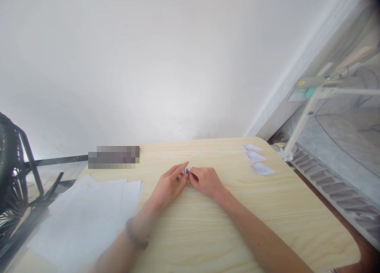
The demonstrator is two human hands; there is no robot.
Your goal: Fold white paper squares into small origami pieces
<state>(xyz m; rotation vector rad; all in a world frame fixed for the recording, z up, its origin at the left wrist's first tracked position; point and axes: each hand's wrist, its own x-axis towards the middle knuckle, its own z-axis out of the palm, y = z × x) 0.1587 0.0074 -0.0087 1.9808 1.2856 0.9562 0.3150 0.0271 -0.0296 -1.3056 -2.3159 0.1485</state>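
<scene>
Head view looks down on a pale wooden worktop where two bare hands meet near the middle. Between them sits a small folded piece of paper, white with a hint of purple, mostly hidden by the hands so its exact shape cannot be told. On the left hand the fingers are drawn together and pinch the near-left edge of the paper, with the index finger stretched forward along its top. On the right hand the fingers are curled in and closed on the paper's right side, with the knuckles facing up and the heel of the hand resting on the worktop. The fingertips of both hands touch or nearly touch around the paper. A dark band circles the left wrist. To the left of the left forearm lies a loose stack of white sheets, overlapping and slightly fanned. Well apart, toward the far right corner of the worktop, three small folded pieces lie in a row, one just beside the next. Beyond that corner stands a white lamp arm on its base, and a black chair shows at the left edge.
</scene>
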